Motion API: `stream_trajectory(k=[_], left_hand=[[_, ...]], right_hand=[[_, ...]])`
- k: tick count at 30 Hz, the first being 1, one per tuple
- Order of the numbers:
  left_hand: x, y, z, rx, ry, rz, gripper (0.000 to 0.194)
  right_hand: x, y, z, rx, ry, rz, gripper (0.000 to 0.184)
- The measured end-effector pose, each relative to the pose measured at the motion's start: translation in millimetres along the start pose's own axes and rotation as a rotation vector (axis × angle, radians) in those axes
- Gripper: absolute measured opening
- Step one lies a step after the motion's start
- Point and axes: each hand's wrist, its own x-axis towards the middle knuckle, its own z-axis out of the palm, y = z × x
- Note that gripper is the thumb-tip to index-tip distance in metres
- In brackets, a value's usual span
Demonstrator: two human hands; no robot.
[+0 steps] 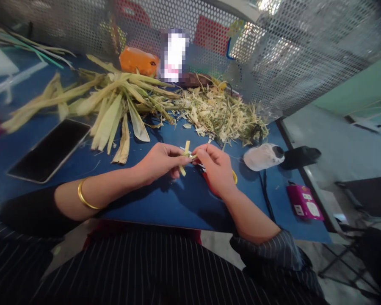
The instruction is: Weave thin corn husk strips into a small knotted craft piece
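Between my two hands is a small piece of folded pale-green husk strips [187, 147], with ends sticking out above and below. My left hand [163, 160] pinches it from the left between thumb and fingers. From the right, the thumb and fingertips of my right hand [216, 165] close on a strip end of the same piece. Partly under my right hand lie scissors [208, 182] with red and yellow on the handles. Beyond my hands spreads a bundle of long dried husks [114, 101], beside a heap of husk scraps [220, 112].
A dark phone [51, 150] lies at the left. To the right are a white thread cone [262, 157], a black thread cone [300, 157] and a magenta packet [305, 202]. An orange pack [138, 61] stands at the back by a perforated metal screen [273, 63].
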Motion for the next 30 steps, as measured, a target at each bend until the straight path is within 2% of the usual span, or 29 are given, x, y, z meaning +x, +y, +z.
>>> stream_trajectory(k=[3,9,15,17,20,21,23,25,27,30], left_hand=[[1,-2,-1.7,0.003,-0.038,0.004,0.018],[1,-1,-3.2,-0.005,-0.080,0.041,0.021],[2,-2,-3.6,-0.028,-0.072,0.047,0.022],[4,-3,-4.2,-0.069,-0.042,0.016,0.022],[6,-4,-5.8,-0.172,-0.025,-0.033,0.024],[7,-4,-6.4,-0.199,-0.024,-0.035,0.026],[8,-5,-7.1,-0.230,-0.012,-0.012,0.028],[9,-6,-7.2,-0.235,0.000,0.015,0.028],[9,-6,-6.5,-0.227,-0.007,0.024,0.026],[7,-4,-4.7,-0.230,-0.028,0.002,0.018]], right_hand=[[-2,1,0,-0.113,0.014,-0.013,0.016],[-2,0,0,-0.141,0.151,-0.042,0.017],[-1,4,-1,-0.201,0.198,-0.115,0.018],[1,5,-4,-0.301,0.257,-0.227,0.016],[-2,4,-8,-0.548,0.368,-0.542,0.011],[-4,3,-7,-0.642,0.355,-0.668,0.013],[-9,2,-3,-0.834,0.223,-0.879,0.019],[-14,1,5,-1.002,0.070,-0.989,0.023],[-15,1,11,-1.120,-0.011,-0.995,0.025],[-14,0,16,-1.188,-0.056,-0.956,0.025]])
